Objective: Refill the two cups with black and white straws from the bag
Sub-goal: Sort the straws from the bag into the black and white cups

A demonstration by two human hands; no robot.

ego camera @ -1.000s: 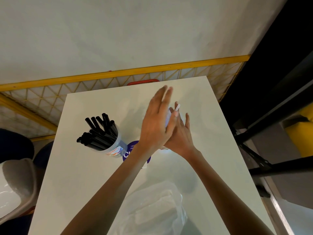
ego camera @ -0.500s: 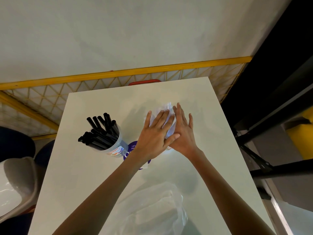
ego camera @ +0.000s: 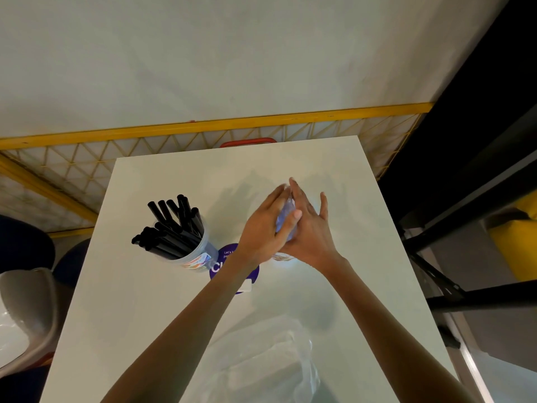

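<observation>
The left hand (ego camera: 266,225) and right hand (ego camera: 312,232) press flat, fingers straight, against either side of a pale bundle of white straws (ego camera: 286,221) held upright between the palms. Just beneath them sits a clear cup (ego camera: 280,257), mostly hidden. Left of the hands stands the cup of black straws (ego camera: 197,257), and the bag (ego camera: 270,359) lies nearer the person.

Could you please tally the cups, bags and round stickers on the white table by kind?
Cups: 2 (black-straw cup, half-hidden cup)
Clear plastic bag: 1
Purple round sticker: 1
Total: 4
</observation>
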